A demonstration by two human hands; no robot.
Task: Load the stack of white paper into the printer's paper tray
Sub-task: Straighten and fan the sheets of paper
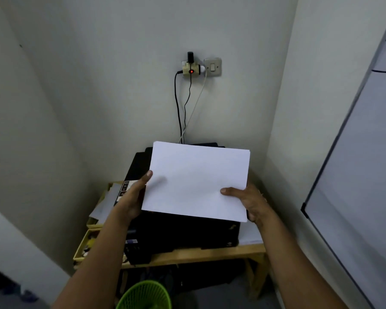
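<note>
Both hands, left hand (pixel 133 197) and right hand (pixel 251 202), pinch the near side edges of a thin, flat stack of white paper (pixel 196 180) held above the black printer (pixel 183 233) on the wooden bench (pixel 210 253); it looks light, floppy and likely to fan, so two-sided edge support suits it.

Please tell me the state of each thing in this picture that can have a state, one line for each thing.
stack of white paper: held above the printer, not yet loaded.
left hand: gripping the stack's left edge.
right hand: gripping its right corner.
printer: on the wooden table; tray hidden.
plug adapter: red light on, cables plugged in.
green wastebasket: upright under the table.
</note>
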